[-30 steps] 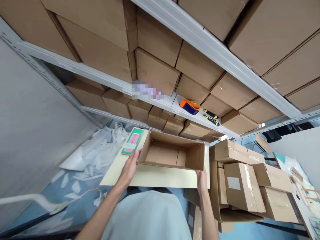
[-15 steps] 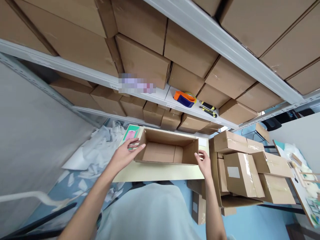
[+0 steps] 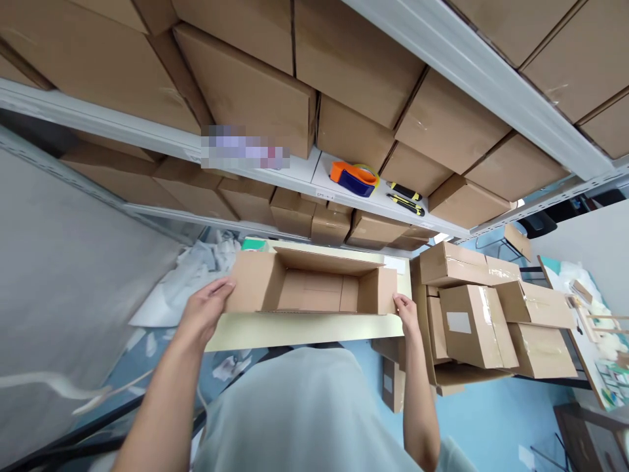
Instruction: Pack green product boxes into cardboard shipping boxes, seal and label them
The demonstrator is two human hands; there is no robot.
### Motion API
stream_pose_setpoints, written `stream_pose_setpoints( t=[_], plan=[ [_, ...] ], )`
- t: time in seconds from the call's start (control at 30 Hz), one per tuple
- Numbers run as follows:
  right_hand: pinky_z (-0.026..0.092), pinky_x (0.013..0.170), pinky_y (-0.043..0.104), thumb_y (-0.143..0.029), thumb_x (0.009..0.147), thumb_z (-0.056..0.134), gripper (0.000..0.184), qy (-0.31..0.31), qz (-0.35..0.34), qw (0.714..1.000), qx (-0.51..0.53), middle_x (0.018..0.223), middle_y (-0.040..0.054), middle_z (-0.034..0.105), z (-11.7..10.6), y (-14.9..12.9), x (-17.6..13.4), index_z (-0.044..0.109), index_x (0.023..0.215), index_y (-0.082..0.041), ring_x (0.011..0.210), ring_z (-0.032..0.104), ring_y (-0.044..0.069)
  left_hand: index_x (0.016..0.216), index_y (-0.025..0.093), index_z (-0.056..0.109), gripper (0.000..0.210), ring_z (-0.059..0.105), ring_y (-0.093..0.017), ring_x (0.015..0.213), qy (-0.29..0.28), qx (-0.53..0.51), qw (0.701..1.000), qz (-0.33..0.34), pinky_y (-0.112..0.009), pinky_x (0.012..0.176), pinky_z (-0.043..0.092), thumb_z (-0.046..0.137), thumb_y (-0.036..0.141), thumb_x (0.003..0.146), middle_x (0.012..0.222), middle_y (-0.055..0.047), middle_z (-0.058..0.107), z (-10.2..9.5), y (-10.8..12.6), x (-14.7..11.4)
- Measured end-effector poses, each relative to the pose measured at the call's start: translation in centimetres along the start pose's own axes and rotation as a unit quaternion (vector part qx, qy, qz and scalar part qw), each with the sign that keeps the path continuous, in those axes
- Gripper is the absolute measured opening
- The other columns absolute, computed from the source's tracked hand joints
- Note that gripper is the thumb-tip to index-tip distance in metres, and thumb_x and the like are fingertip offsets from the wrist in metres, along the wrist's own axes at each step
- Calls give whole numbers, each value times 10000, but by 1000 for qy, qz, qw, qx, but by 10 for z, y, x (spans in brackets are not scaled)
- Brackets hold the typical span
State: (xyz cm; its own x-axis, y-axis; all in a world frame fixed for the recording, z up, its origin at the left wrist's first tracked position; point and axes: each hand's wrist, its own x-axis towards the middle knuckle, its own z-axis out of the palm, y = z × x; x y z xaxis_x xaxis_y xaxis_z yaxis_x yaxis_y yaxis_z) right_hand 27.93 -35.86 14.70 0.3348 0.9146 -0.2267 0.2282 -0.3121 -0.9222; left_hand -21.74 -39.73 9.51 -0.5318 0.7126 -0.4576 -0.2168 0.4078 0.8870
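Open carton: The open carton (image 3: pixel 314 292) sits on the pale surface (image 3: pixel 304 332) directly in front of you, mouth up, its long side running from hand to hand.
Left flap: At the carton's left end, the left flap (image 3: pixel 251 280) is spread outward, its outer edge in your fingers.
Right flap: The shorter-looking right flap (image 3: pixel 388 290) stands out from the carton's right end.
Left hand: Your left hand (image 3: pixel 209 307) is clamped on the outer edge of the left flap, fingertips pointing inward to the carton; you can't clearly see how thumb and fingers divide across the board.
Left forearm: It slants forward and inward to the carton's left end, the wrist bent toward the flap.
Right hand: Your right hand (image 3: pixel 407 316) pinches the outer edge of the right flap, its fingers curled, just beyond the carton's right end.
Right forearm: It reaches nearly straight forward, steeper than your left, to the carton's right end.
Hand spacing: Your hands are well apart, with the whole carton between them.
Shelf tools: Beyond the carton, an orange-and-blue dispenser (image 3: pixel 354 181) lies on the shelf (image 3: pixel 319 172) beside two black-and-yellow cutters (image 3: pixel 407 205).
Piled boxes: Right of the carton, you have piled boxes (image 3: pixel 479 324).
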Motion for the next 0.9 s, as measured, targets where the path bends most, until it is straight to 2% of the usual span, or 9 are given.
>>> stream_pose_setpoints(
  t=[0.1,0.2,0.3,0.4,0.53,0.63,0.73,0.8,0.9],
  plan=[
    [562,705,344,-879,544,927,770,-20,20,999,23,805,59,816,2,5,0,831,848,-179,768,698,235,1098,158,759,411,774,-240,822,2,-41,996,-76,-340,737,656,808,457,819,764,-19,780,6,-7,3],
    [557,718,339,-901,633,878,747,-14,-14,1000,2,796,63,809,0,-3,-4,819,827,-183,785,698,236,1161,166,754,431,788,-241,868,11,-47,996,-70,-336,782,663,790,458,846,809,-14,794,7,-4,1],
    [580,791,362,-872,707,871,726,-12,-44,999,-12,876,89,834,-7,-17,-8,843,913,-177,864,731,262,1159,189,775,520,794,-259,979,22,-46,998,-38,-336,834,668,861,534,779,955,-39,838,2,7,-6],
    [594,850,397,-832,664,927,716,-7,-58,998,-19,912,109,843,-12,-29,-11,842,945,-180,907,749,284,1163,212,789,681,794,-293,1041,9,-23,1000,11,-377,905,666,948,599,626,1052,-83,852,-1,22,-22],
    [592,791,410,-846,574,931,710,-15,-53,997,-61,811,114,814,-11,-40,-11,808,812,-189,839,738,296,1110,220,777,745,777,-313,903,-11,16,997,70,-457,922,652,942,651,526,843,-64,780,-9,32,-57],
    [576,718,381,-807,627,915,653,-58,-61,992,-98,788,111,804,-9,-54,-9,818,814,-189,787,732,289,1096,222,787,723,763,-309,853,30,32,997,70,-464,894,644,925,665,541,785,-47,735,-32,24,-96],
    [563,681,361,-792,667,913,620,-151,-73,979,-114,788,102,798,1,-76,-7,821,828,-200,765,720,280,1141,208,802,731,748,-297,832,117,26,992,42,-437,848,626,912,637,559,801,-43,747,-73,9,-154],
    [561,667,352,-790,693,914,608,-231,-77,963,-115,803,96,798,17,-90,-10,813,832,-207,757,714,273,1182,200,808,703,737,-280,835,177,21,984,13,-403,827,602,879,591,602,819,-33,760,-102,-3,-200],
    [558,671,338,-782,735,911,600,-332,-83,933,-114,811,83,794,60,-103,-31,805,852,-203,765,707,262,1183,205,817,630,729,-273,865,250,16,968,-17,-383,853,578,813,534,645,787,-8,760,-141,-22,-263]
  ],
)
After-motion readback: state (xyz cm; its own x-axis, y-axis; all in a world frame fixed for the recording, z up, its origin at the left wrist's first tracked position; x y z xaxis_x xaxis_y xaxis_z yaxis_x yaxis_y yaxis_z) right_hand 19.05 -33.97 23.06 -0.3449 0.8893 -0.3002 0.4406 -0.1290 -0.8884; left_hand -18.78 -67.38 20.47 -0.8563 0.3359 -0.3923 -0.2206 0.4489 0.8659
